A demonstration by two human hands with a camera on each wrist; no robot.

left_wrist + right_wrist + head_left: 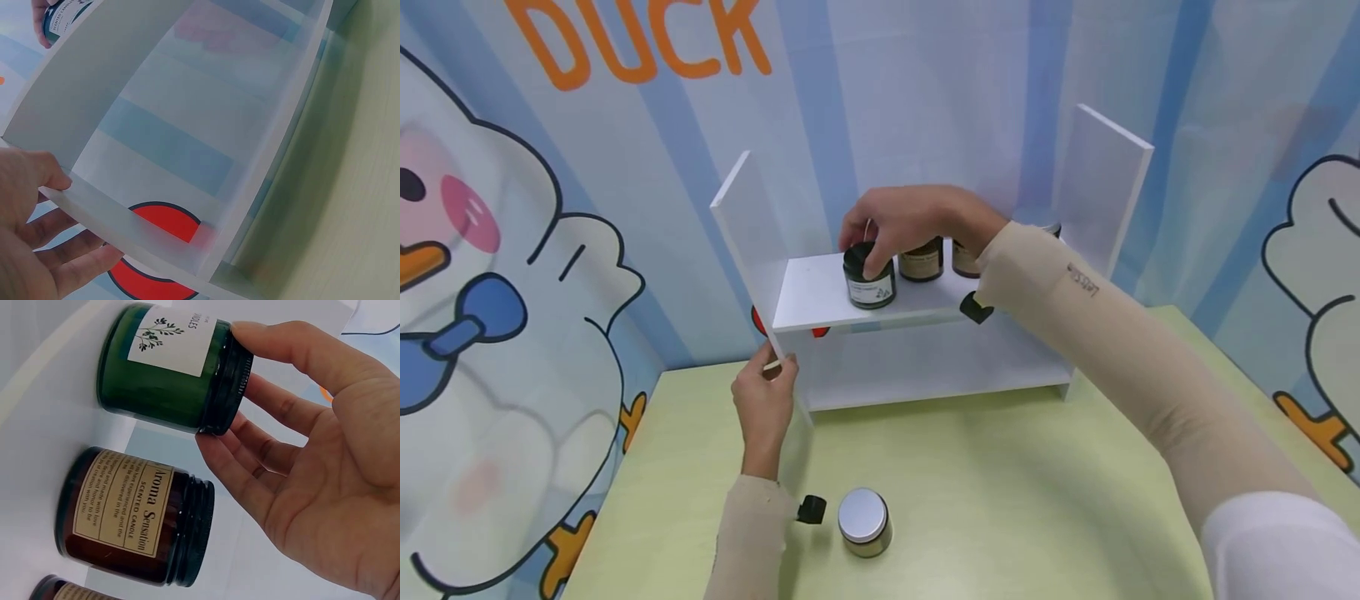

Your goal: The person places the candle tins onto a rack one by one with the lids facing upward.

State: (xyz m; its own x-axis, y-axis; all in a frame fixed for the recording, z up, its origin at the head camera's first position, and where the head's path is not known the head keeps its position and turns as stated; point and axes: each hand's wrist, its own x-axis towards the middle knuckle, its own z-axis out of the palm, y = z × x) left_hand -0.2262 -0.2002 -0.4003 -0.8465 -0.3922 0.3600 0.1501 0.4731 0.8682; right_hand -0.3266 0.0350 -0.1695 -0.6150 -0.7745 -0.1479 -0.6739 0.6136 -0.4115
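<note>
My right hand (pixel 910 221) grips the black lid of a green scented candle jar (pixel 871 287), thumb on one side and fingers on the other. In the right wrist view the white label with a leaf print shows on the green glass. The jar stands upright at the left end of the white shelf's (pixel 816 312) upper board. Beside it are brown candle jars (pixel 125 515) with tan labels, partly hidden by my right arm in the head view. Lower down, my left hand (pixel 37 219) holds the edge of the shelf's left side panel between thumb and fingers.
A candle jar with a silver lid (pixel 862 517) stands on the pale green table (pixel 1000 500), near my left forearm. Another lid (pixel 1037 221) shows behind my right wrist. The shelf's right side panel (pixel 1105 183) rises at the far end. Behind hangs a printed curtain (pixel 910 100).
</note>
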